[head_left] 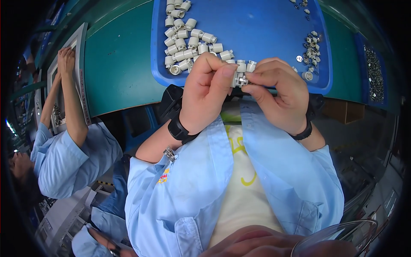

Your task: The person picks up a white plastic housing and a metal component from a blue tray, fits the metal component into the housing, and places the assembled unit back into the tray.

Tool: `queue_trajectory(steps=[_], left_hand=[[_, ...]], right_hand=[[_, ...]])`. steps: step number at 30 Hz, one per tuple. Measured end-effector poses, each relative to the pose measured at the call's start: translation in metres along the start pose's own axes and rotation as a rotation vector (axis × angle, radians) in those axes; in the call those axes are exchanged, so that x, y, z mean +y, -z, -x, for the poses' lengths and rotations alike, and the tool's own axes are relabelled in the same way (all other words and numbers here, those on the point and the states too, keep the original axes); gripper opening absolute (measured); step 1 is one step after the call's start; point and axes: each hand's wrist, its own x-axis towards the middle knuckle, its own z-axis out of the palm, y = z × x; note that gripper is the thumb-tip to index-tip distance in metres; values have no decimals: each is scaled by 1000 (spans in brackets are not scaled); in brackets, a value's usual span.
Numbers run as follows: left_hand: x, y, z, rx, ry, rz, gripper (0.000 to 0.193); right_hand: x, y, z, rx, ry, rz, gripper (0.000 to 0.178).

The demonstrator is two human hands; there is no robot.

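A red-and-yellow emblem (pixel 163 176) marks the pale blue shirt (pixel 184 188); red print runs along the frame (pixel 81 47) at left. The white cylindrical part (pixel 236 80), with a metallic end, sits above the near rim of the blue tray (pixel 159 47). From here, the left hand (pixel 206 90) holds it between thumb and forefinger; the right hand (pixel 280 92) pinches its metallic end.

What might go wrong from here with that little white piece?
The white piece sits pinched at the fingertips, so it might slip and, being near the front edge of the blue tray, could land outside it. Also, the left hand is close to loose white cylinders, so it might knock some about.
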Motion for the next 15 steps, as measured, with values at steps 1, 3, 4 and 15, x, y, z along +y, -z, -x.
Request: queue_trajectory(steps=[1,3,4,15], left_hand=[[0,1,0,-6,-5,-4,11],[0,2,-1,-7,-12,-12,11],[1,2,-1,-8,-21,-22,11],[2,6,-5,-13,5,-20,12]], right_hand=[[1,0,-1,-32,10,-7,18],[1,0,-1,-66,18,-14,18],[0,-1,-2,-65,9,-24,18],[1,-3,-3,-52,-38,-98,19]])
